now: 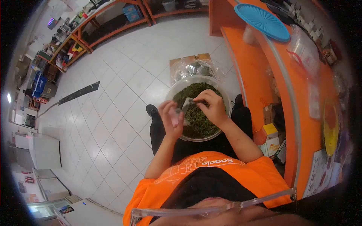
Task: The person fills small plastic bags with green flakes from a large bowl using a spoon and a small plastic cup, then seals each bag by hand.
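Note:
A round, clear plastic tub (173,92) full of chopped green herb (201,122) rests at my lap. Above the herb, my right hand (212,106) is closed, its thumb and fingers pinching the end of a small clear plastic bag (186,104). My left hand (172,117) is at the tub's left side, beside the bag's other end; it is blurred, and something pale pink shows at its palm. Whether its fingers grip the bag is not clear.
Beyond the tub stands a cardboard box (181,64) with clear plastic bags (201,69). An orange shelf unit (277,94) runs close on the right, with a blue lid (262,22) on top and a yellow-white box (270,139) below. White tiled floor (117,109) lies left.

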The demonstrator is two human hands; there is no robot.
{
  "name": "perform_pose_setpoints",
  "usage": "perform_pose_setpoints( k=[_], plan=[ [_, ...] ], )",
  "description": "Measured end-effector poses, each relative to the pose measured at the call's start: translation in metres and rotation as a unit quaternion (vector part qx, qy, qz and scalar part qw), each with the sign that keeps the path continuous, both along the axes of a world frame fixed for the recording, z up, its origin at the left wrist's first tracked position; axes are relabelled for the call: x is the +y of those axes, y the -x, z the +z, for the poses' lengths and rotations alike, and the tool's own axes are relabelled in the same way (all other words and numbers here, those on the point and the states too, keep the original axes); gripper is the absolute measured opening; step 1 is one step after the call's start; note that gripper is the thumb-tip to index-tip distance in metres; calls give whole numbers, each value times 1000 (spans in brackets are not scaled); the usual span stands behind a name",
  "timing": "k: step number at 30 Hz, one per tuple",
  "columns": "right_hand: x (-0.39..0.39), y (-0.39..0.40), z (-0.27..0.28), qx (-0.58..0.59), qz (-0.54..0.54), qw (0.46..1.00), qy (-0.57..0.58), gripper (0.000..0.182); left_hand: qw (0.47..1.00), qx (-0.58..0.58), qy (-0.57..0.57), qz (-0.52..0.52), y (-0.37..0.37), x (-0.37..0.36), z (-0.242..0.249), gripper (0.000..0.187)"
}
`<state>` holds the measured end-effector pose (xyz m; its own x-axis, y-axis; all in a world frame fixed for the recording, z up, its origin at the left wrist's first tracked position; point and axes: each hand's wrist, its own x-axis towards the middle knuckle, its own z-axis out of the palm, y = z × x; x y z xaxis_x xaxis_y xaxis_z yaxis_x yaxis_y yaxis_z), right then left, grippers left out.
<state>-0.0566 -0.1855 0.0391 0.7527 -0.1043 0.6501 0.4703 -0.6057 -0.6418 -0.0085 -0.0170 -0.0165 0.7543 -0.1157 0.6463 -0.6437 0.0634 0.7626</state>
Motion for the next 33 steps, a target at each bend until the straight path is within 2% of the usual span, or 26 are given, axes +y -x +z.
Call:
perform_pose_setpoints(
  k=[1,2,4,5,7,10,14,17,21,25,27,28,29,30,33],
  plan=[
    [-1,1,-1,62,-11,997,-48,16,996,-24,-23,77,3,3,-1,34],
    [-1,1,-1,124,-22,987,-96,11,997,-24,-23,76,4,5,-1,34],
    [4,6,3,158,-8,981,-108,11,967,-147,-165,125,5,6,2,24],
    [7,8,4,193,8,974,-120,13,967,-146,-166,124,6,5,3,24],
    [12,9,-2,173,25,979,-105,14,981,-66,-183,-7,7,0,4,18],
    [13,10,-11,174,61,977,-107,16,986,-13,-166,-12,3,-2,9,21],
    [8,11,-13,173,68,978,-97,13,983,27,-152,-103,2,-1,10,16],
    [7,11,-13,190,71,975,-86,13,977,-31,-186,-102,-1,0,12,11],
    [7,11,-16,211,83,971,-70,15,979,15,-175,-105,0,1,12,8],
    [11,11,-18,196,110,973,-45,14,975,-42,-214,-46,4,0,13,9],
    [15,12,-19,144,85,985,46,12,968,-75,-237,-17,6,0,14,8],
    [15,11,-18,145,86,985,45,12,967,-72,-239,45,6,2,13,6],
    [14,10,-16,148,29,988,46,11,962,-69,-240,107,6,3,13,6],
    [14,8,-14,149,-27,987,47,11,962,-69,-240,108,6,3,13,6],
    [12,9,-12,91,-46,992,78,16,969,-47,-223,92,4,3,13,8]
  ],
)
